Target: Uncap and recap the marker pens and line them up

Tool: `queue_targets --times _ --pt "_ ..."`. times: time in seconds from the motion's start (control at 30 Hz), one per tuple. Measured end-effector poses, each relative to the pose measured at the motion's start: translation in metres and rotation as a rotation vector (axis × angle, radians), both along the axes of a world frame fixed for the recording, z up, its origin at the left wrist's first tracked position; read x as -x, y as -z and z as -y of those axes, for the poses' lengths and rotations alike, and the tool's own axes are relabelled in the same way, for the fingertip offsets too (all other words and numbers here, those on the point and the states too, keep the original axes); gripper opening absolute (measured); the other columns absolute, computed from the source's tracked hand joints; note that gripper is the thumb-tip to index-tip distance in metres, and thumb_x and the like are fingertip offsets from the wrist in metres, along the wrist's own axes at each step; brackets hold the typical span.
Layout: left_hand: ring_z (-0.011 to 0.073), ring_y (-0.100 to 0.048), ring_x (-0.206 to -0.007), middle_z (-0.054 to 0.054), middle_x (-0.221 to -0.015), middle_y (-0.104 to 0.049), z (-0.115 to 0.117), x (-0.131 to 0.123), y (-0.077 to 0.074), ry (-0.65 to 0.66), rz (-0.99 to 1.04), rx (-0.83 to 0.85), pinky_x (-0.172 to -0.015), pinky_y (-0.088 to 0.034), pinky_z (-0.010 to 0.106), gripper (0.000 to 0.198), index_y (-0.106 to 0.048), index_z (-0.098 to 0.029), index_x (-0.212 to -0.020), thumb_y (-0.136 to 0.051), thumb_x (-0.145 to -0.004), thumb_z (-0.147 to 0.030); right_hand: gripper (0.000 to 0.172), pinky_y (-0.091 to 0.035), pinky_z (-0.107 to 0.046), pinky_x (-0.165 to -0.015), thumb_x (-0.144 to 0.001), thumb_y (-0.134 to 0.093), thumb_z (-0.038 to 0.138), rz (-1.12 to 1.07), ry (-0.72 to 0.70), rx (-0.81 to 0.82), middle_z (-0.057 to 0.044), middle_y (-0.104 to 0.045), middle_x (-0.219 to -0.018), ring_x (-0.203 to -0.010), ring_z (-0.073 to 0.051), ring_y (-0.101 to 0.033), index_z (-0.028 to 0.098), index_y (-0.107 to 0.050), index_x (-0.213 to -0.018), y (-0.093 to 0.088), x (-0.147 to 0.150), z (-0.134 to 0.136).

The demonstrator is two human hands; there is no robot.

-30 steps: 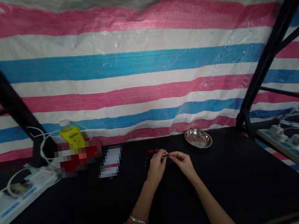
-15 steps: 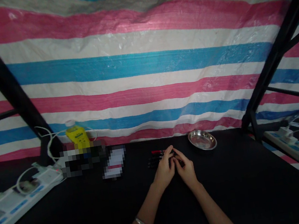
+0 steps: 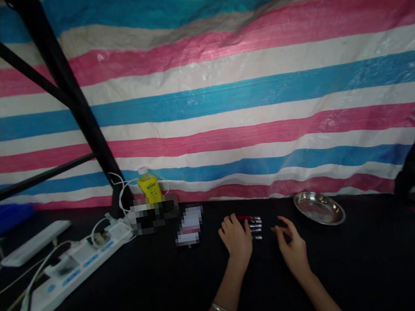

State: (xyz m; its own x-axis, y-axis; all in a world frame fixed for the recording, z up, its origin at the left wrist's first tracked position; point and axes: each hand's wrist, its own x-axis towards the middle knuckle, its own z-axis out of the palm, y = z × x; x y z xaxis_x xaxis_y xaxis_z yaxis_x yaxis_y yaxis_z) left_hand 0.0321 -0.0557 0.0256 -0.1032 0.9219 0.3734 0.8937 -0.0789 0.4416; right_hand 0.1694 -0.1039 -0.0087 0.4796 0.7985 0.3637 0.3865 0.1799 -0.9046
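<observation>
A row of slim pen-like sticks lies side by side on the black table, one red stick (image 3: pixel 254 218) at the back and several dark sticks (image 3: pixel 255 226) in front of it, their silvery ends pointing right. My left hand (image 3: pixel 238 240) rests palm down over their left part, fingers spread, and hides much of them. To the right of the row, my right hand (image 3: pixel 293 248) hovers apart from the sticks. Its fingers are bent, with a gap between thumb and forefinger, and I see nothing held there.
A round metal dish (image 3: pixel 319 208) stands at the back right. Left of my hands lie a blurred phone-like object (image 3: pixel 189 226) and a yellow bottle (image 3: pixel 150 188). A white power strip (image 3: pixel 80 273) with cables runs along the left. Behind hangs a striped sheet (image 3: pixel 228 136) between black posts.
My hands, together over the sticks before, have moved apart. The left now lies flat over the row and the right has drawn away rightward. The view has turned left.
</observation>
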Motion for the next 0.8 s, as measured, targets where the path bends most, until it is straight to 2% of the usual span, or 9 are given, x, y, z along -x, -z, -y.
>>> queue_targets --times 0.17,0.37,0.53,0.8 --pt "0.0304 -0.05 -0.104 0.014 -0.108 -0.054 -0.014 0.006 0.011 -0.027 0.131 0.143 -0.083 -0.037 0.04 0.035 -0.049 -0.013 -0.11 -0.05 -0.082 -0.033 0.044 -0.047 -0.033 -0.069 -0.08 -0.047 0.046 -0.021 0.095 0.016 -0.007 -0.07 -0.078 -0.075 -0.023 -0.066 0.019 -0.052 -0.114 -0.007 0.004 -0.019" --pt "0.0266 -0.049 -0.108 0.013 -0.11 -0.053 -0.022 0.008 0.016 0.094 0.287 0.212 -0.086 -0.038 0.036 0.033 -0.046 -0.014 -0.11 -0.053 -0.08 -0.027 0.044 -0.047 -0.031 -0.065 -0.081 -0.043 0.043 -0.059 0.132 -0.012 -0.006 -0.068 -0.076 -0.07 -0.022 -0.066 0.017 -0.049 -0.116 -0.008 0.017 -0.045" --pt "0.0255 -0.049 -0.108 0.013 -0.109 -0.054 -0.019 0.005 0.012 0.121 0.33 0.241 -0.087 -0.037 0.036 0.031 -0.049 -0.014 -0.107 -0.055 -0.079 -0.024 0.045 -0.047 -0.031 -0.065 -0.081 -0.042 0.045 -0.084 0.144 0.014 -0.007 -0.068 -0.078 -0.071 -0.022 -0.066 0.018 -0.048 -0.117 0.0 0.019 -0.042" --pt "0.0275 -0.049 -0.106 0.012 -0.109 -0.058 -0.009 0.0 0.008 0.172 0.303 0.191 -0.089 -0.037 0.041 0.027 -0.054 -0.014 -0.107 -0.051 -0.081 -0.022 0.044 -0.048 -0.032 -0.068 -0.081 -0.043 0.045 -0.11 0.076 0.032 -0.007 -0.068 -0.078 -0.075 -0.022 -0.067 0.018 -0.047 -0.116 0.0 0.016 -0.04"
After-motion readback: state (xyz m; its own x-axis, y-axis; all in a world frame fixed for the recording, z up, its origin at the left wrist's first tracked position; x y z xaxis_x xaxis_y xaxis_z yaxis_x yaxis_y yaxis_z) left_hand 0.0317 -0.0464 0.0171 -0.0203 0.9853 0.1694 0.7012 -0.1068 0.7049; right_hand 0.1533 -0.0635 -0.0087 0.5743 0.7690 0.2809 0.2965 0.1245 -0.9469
